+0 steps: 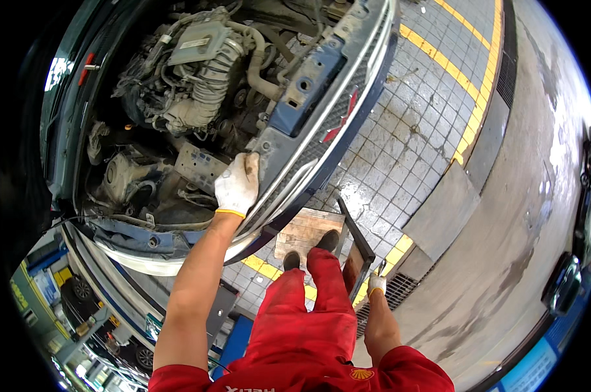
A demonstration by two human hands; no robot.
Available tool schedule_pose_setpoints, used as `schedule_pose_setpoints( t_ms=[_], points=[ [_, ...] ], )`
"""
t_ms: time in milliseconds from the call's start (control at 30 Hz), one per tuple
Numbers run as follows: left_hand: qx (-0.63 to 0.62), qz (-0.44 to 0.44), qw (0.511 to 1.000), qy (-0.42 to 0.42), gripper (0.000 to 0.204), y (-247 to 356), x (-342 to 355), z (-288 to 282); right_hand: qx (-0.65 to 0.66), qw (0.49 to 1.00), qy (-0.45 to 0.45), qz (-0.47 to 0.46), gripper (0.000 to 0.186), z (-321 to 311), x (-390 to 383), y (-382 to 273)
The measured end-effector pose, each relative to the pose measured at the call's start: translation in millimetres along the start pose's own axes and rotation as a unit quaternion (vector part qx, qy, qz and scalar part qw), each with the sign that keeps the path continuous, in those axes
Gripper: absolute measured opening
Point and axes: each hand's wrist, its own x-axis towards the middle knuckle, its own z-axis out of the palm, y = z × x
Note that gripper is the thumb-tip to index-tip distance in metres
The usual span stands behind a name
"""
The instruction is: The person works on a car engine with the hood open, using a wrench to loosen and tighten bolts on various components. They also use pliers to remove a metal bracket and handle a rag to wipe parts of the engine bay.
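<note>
My left hand, in a white knit glove with a yellow cuff, grips the dusty front crossmember of a car with its hood raised. Its fingers are bent over the metal beside the open engine bay. The engine has a ribbed intake duct and grimy hoses. Low by my right leg, my gloved right hand is closed on a small shiny metal tool, too small to identify exactly. Below the bumper my dark shoes stand on a worn wooden platform with a dark metal frame.
Wet grey tiles with yellow lines border a grate, a grey plate and a concrete floor. Another dark car stands at the far right. At lower left are a grey cabinet and more vehicles.
</note>
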Motion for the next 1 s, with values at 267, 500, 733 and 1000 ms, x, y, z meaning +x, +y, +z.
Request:
schedule_pose_setpoints(
  t_ms=[267,500,733,1000],
  points=[
    [0.011,0.022,0.999,0.029,0.049,5.4,-4.6,-0.2,0.386,0.904,-0.057,0.173,0.103,-24.5,-45.9,-54.3],
    [0.029,0.011,0.999,0.024,0.055,3.4,-10.0,-3.6,0.257,0.96,-0.005,0.11,0.108,-68.7,-96.6,-76.3],
    [0.036,0.064,0.996,0.042,0.07,-14.7,-4.9,16.7,0.252,0.967,0.04,-0.007,0.098,-44.5,-100.5,-65.7],
    [0.053,0.153,0.982,0.094,0.101,-50.7,48.3,31.3,0.105,0.961,0.2,-0.158,0.083,57.0,-6.8,-31.2]
  ],
)
